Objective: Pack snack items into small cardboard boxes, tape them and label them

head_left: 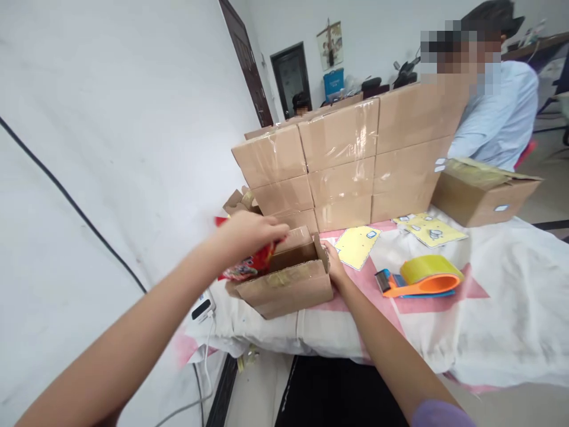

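Observation:
A small cardboard box (pixel 288 290) stands open at the near left of the table, its flaps raised. My left hand (pixel 251 234) is closed on a shiny red snack packet (pixel 249 268) at the box's left side, partly over the opening. The hand covers part of the packet, and its print is blurred. At the box's right end, my right hand (pixel 333 261) grips the wall with its fingers partly hidden behind the flap.
Stacked, taped cartons (pixel 342 166) form a wall behind the box. To the right lie an orange tape dispenser (pixel 422 284) with yellow tape and yellow sticker sheets (pixel 358 246). A larger carton (pixel 484 196) sits near another person (pixel 498 118). A white device (pixel 203 307) is at the left edge.

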A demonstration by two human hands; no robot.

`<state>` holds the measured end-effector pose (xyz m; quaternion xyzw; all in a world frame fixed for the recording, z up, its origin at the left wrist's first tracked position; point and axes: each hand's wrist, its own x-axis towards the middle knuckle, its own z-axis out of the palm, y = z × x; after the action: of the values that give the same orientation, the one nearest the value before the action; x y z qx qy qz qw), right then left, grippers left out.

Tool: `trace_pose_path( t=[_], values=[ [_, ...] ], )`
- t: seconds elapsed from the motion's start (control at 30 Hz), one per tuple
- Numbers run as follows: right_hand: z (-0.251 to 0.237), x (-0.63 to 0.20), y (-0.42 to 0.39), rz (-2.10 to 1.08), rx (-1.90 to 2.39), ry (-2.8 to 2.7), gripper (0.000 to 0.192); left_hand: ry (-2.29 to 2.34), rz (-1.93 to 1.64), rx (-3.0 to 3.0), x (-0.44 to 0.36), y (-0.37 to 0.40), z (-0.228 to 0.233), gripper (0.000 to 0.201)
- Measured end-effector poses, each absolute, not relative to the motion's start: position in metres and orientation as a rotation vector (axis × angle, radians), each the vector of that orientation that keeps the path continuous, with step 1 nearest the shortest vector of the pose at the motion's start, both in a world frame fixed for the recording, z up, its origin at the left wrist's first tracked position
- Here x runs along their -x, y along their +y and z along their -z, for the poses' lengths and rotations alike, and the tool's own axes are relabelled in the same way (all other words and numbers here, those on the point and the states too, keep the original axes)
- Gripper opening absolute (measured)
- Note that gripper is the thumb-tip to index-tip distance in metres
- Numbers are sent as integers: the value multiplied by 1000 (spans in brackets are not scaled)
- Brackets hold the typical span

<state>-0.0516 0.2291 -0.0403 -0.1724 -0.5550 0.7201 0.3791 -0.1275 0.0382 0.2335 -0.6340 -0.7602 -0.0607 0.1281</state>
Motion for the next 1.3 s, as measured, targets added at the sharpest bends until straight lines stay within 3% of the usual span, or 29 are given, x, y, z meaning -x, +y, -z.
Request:
trace_pose_path(
  t=[0.03, 0.1, 0.17, 0.27, 0.4, 0.53, 0.7, 0.8, 0.83, 0.93, 1.07, 1.2, 1.3],
  values=[
    [40, 51, 229, -1836, 439, -1418, 28, -2189, 104, 1982, 122, 54, -224, 8],
    [39, 51, 229, -1825, 436, -1421, 29, -2094, 16, 2284, 118, 74, -212, 36],
    [39, 51, 230, -1807, 434, -1424, 30, -2152, 172, 2209, 124, 77, -207, 50],
    [42, 53, 232, -1786, 435, -1430, 31, -2571, 379, 1738, 147, 60, -199, 47],
    [48, 58, 234, -1796, 415, -1462, 35, -3048, 209, 1725, 168, 42, -166, 36],
    [51, 59, 233, -1796, 366, -1504, 36, -3084, 298, 1981, 165, 50, -136, 34],
    [36, 51, 236, -1732, 265, -1578, 39, -3042, 526, 1966, 161, 42, -148, 24],
    [19, 41, 240, -1688, 167, -1637, 39, -2743, 1146, 1331, 158, 13, -144, 37],
    [13, 38, 240, -1682, 124, -1666, 40, -2450, 1467, 893, 155, 3, -135, 40],
    [-2, 30, 235, -1760, 34, -1763, 38, -1923, 1773, 166, 141, -18, -89, 52],
    [-12, 30, 224, -1945, 98, -1790, 28, -2029, 2190, 316, 128, -25, -35, 54],
    [-15, 33, 218, -1972, 80, -1648, 47, -2241, 2493, 684, 134, -33, -23, 74],
    [-13, 33, 216, -1881, 26, -1604, 28, -2337, 2456, 658, 143, -37, -25, 79]
  ],
)
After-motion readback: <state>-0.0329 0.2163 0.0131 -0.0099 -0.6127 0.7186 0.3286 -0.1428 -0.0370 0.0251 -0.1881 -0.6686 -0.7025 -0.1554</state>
